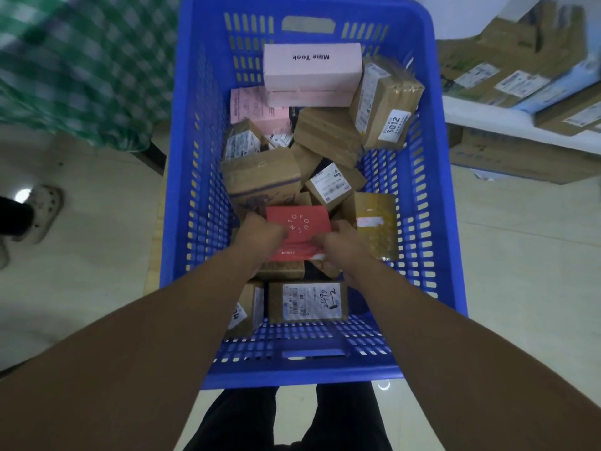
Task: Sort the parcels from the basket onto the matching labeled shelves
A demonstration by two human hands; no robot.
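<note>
L hand (261,236) & R hand (341,244) both grip the red parcel (300,227), fingers curled round its left & right edges, on top of the pile in the near-middle of the blue basket (198,203). Also inside: pink box (312,65) at far end, carton marked 3012 (387,102) far right, carton w/ 2490-2 label (307,302) nearest. Shelf (507,120) w/ more cartons stands to the right.
</note>
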